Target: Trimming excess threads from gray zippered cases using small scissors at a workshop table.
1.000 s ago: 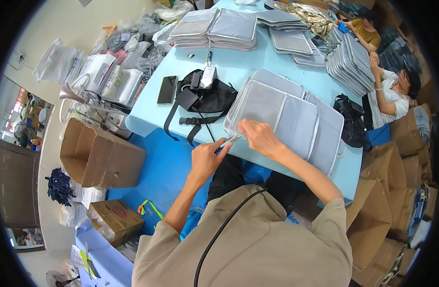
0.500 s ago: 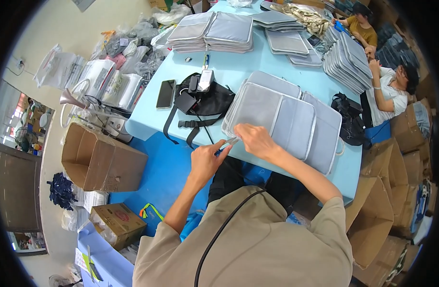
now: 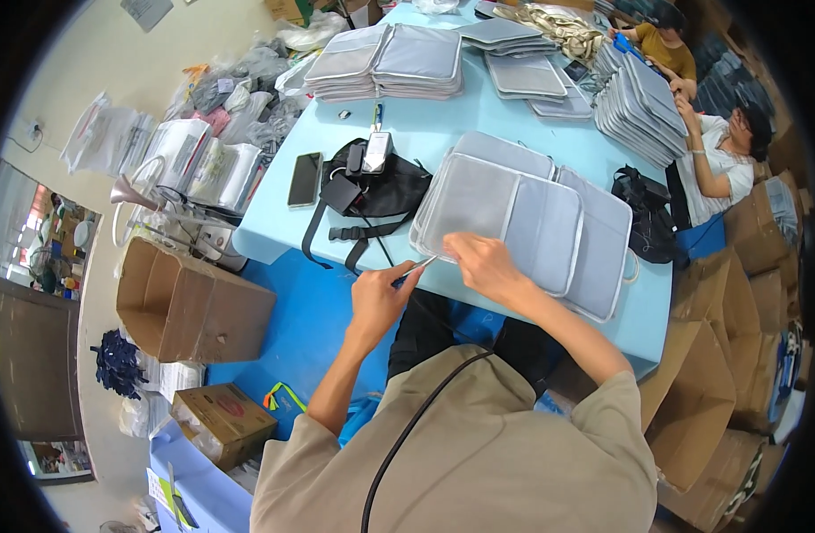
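Observation:
My left hand [image 3: 381, 298] is closed around small thread snips [image 3: 424, 264] with pale metal blades and a dark handle. The blades point right, at the near edge of a grey padded pouch [image 3: 543, 233] with white binding and a mesh-covered half. Over the near left part of that pouch, my right hand [image 3: 487, 266] is closed in a pinch, its fingertips beside the blades. What the pinch holds is too small to make out. The pouch lies on top of others in a small pile on the light-blue table [image 3: 274, 235].
A black bag [image 3: 385, 191] with straps and a phone [image 3: 305, 180] lie left of the pile. Stacked pouches [image 3: 385, 62] stand farther back. Black straps [image 3: 643, 213] lie right. Two people work at the far right. Cardboard boxes [image 3: 194, 298] stand on the floor both sides.
My right hand has shifted slightly right along the pouch, and the snips now lie lower and a little left of its fingertips. The whole view has shifted slightly.

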A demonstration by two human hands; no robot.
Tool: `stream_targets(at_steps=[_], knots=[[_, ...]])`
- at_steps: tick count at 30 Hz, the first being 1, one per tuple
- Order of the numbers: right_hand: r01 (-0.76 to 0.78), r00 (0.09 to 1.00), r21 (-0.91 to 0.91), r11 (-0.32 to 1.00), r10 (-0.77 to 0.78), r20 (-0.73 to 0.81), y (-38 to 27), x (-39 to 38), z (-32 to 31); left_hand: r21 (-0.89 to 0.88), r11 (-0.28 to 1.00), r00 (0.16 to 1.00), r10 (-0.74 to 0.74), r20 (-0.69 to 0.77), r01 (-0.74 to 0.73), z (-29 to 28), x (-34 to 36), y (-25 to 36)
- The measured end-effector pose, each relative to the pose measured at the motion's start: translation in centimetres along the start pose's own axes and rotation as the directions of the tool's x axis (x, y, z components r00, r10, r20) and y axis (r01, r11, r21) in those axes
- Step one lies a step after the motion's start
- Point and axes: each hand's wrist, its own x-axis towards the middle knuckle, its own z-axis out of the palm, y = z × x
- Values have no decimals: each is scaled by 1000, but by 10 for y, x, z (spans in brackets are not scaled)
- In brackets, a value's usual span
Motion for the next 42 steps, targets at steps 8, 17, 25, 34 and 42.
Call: stream_targets(at_steps=[8,17,25,34,42], knots=[[-588,728,153,795,602,-328,-48,-123,-76,-515,854,964,-197,-180,78,37,-16,-60],[-977,77,140,159,881,-466,-72,-284,-126,-751,566,913,-390,118,339,51,5,-37],[-819,539,-139,556,664,-519,-68,-194,-138,-827,441,899,-407,161,348,75,39,-37],[-574,813,-237,784,511,-280,-31,-121,-86,-920,227,900,-378,218,319,82,-2,-25],[-495,853,-267,827,403,-332,-13,-136,-70,-888,299,885,-416,207,348,73,-10,-45]])
